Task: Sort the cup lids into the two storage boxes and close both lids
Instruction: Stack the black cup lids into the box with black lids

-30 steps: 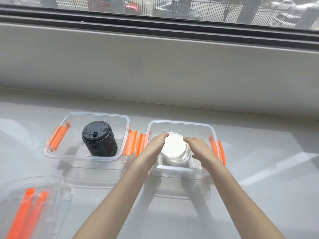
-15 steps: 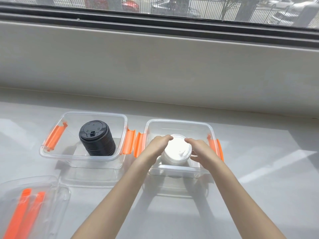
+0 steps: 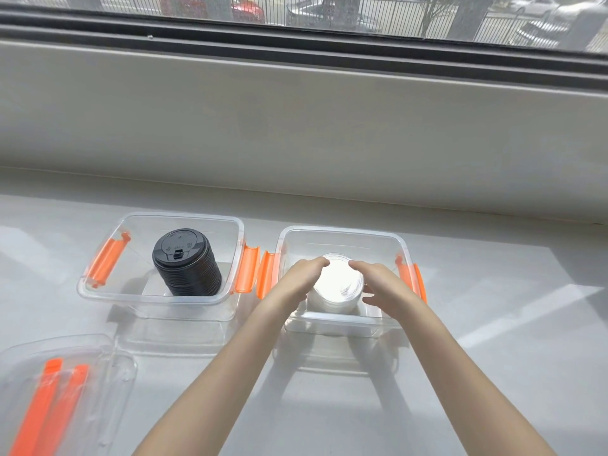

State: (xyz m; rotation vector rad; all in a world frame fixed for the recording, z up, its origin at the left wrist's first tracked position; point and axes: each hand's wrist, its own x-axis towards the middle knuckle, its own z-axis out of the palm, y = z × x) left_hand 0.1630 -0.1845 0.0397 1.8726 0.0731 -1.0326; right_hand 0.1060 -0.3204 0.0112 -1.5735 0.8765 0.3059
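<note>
Two clear storage boxes with orange latches stand side by side on a white table. The left box (image 3: 98, 292) holds an upright stack of black cup lids (image 3: 186, 262). Inside the right box (image 3: 342, 233) sits a stack of clear white cup lids (image 3: 339, 286). My left hand (image 3: 297, 279) cups that stack's left side and my right hand (image 3: 383, 284) cups its right side, fingertips resting on the top lid. The stack's lower part is hidden behind my hands and the box's front wall.
Two clear box covers with orange latches (image 3: 62, 393) lie stacked at the front left corner of the table. A grey wall and window sill (image 3: 296, 126) run along the back.
Both hands have lowered a little with the clear stack and shifted slightly; the stack sits deeper in the right box. The black stack and left box are unmoved.
</note>
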